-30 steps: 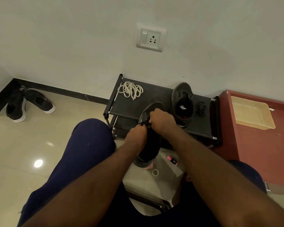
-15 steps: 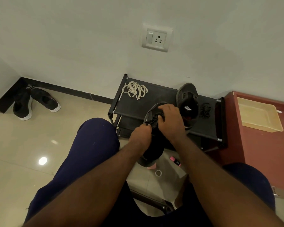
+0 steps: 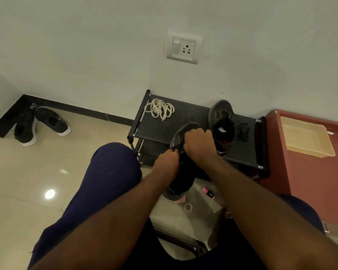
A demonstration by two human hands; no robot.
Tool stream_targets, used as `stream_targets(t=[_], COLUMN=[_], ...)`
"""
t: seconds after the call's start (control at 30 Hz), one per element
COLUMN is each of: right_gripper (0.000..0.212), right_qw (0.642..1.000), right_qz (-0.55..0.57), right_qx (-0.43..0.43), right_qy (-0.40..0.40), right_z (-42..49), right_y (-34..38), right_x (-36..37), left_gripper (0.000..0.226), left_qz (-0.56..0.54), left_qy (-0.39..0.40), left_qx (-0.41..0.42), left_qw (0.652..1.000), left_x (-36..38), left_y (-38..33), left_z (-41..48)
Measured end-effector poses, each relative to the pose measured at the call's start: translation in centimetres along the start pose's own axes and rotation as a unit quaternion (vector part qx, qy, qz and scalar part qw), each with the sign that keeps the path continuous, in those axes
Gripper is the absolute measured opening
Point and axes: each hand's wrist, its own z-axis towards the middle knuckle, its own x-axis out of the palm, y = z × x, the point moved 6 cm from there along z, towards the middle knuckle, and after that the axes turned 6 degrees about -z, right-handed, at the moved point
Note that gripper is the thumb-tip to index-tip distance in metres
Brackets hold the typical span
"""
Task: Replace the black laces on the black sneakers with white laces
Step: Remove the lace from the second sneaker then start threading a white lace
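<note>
Black sneakers, 2 (1 in left hand, right hand), white laces, 1

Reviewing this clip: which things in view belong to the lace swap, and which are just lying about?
Part of the job: held sneaker, gripped by right hand; its black lace, pinched by left hand; second sneaker, white laces and loose black lace on the rack.

Lying about: corner shoes, tray, red cabinet, pink gadget, tape ring, wall socket.

Pale wall w/ socket; glossy tile floor.
</note>
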Motion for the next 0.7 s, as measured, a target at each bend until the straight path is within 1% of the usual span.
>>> stream_targets(t=[0.03, 0.07, 0.1, 0.13, 0.17, 0.2, 0.23, 0.27, 0.3, 0.37, 0.4, 0.43, 0.47, 0.5, 0.53, 0.57, 0.6, 0.63, 0.7], right_gripper=[0.015, 0.012, 0.01, 0.008, 0.006, 0.004, 0.005, 0.008, 0.012, 0.013, 0.009, 0.006, 0.004, 0.005, 0.012, 0.023, 0.033, 0.037, 0.031], right_qw=[0.995, 0.975, 0.934, 0.875, 0.811, 0.764, 0.746, 0.746, 0.754, 0.78, 0.797, 0.819, 0.847, 0.881, 0.917, 0.951, 0.974, 0.987, 0.995], right_qz=[0.066, 0.156, 0.261, 0.362, 0.442, 0.488, 0.503, 0.501, 0.494, 0.463, 0.444, 0.427, 0.409, 0.385, 0.344, 0.286, 0.22, 0.158, 0.072], right_qx=[0.052, 0.122, 0.202, 0.28, 0.346, 0.387, 0.403, 0.396, 0.377, 0.323, 0.286, 0.242, 0.188, 0.13, 0.075, 0.028, -0.006, -0.027, -0.047], right_qy=[-0.048, -0.097, -0.137, -0.161, -0.166, -0.164, -0.171, -0.187, -0.212, -0.271, -0.293, -0.297, -0.282, -0.244, -0.187, -0.116, -0.044, 0.011, 0.059], right_z=[-0.2, -0.7, -1.4, -2.2, -3.0, -3.7, -4.2, -4.4, -4.6, -4.5, -4.3, -3.7, -3.1, -2.4, -1.7, -1.1, -0.7, -0.5, -0.4], right_y=[-0.9, -2.1, -3.4, -4.6, -5.3, -5.5, -5.6, -5.6, -5.5, -5.3, -5.1, -4.8, -4.3, -3.5, -2.6, -1.6, -0.8, -0.1, 0.4], right_x=[-0.2, -0.5, -0.6, -0.3, 0.2, 0.5, 0.7, 0.6, 0.2, -0.8, -1.3, -1.4, -1.6, -1.7, -1.4, -0.7, 0.3, 1.1, 2.0], left_gripper=[0.026, 0.026, 0.027, 0.027, 0.027, 0.027, 0.027, 0.027, 0.027, 0.027, 0.027, 0.026, 0.026, 0.025, 0.024, 0.025, 0.025, 0.025, 0.025], left_qz=[0.0, -0.001, -0.002, -0.002, -0.003, -0.003, -0.003, -0.003, -0.003, -0.005, -0.006, -0.004, -0.003, -0.005, -0.011, -0.018, -0.024, -0.027, -0.026], left_qy=[-0.004, -0.008, -0.01, -0.013, -0.015, -0.015, -0.015, -0.013, -0.013, -0.017, -0.019, -0.02, -0.022, -0.023, -0.024, -0.026, -0.027, -0.027, -0.024], left_qx=[0.001, 0.002, 0.005, 0.006, 0.006, 0.004, 0.001, -0.001, -0.002, 0.001, 0.003, 0.004, 0.005, 0.004, 0.004, 0.002, 0.0, -0.002, -0.004], left_qw=[1.0, 1.0, 1.0, 1.0, 1.0, 1.0, 1.0, 1.0, 1.0, 1.0, 1.0, 1.0, 1.0, 1.0, 1.0, 0.999, 0.999, 0.999, 0.999], left_x=[-0.1, -0.2, -0.3, -0.4, -0.5, -0.5, -0.4, -0.4, -0.4, -0.5, -0.5, -0.5, -0.6, -0.6, -0.6, -0.6, -0.6, -0.6, -0.6], left_y=[0.0, 0.0, -0.1, -0.1, 0.0, 0.0, 0.0, 0.0, -0.1, -0.1, -0.2, -0.2, -0.2, -0.2, -0.2, -0.2, -0.1, -0.1, -0.1], left_z=[0.0, -0.1, -0.1, -0.1, -0.1, -0.1, -0.1, -0.1, -0.1, -0.1, -0.2, -0.2, -0.2, -0.2, -0.2, -0.2, -0.2, -0.2, -0.3])
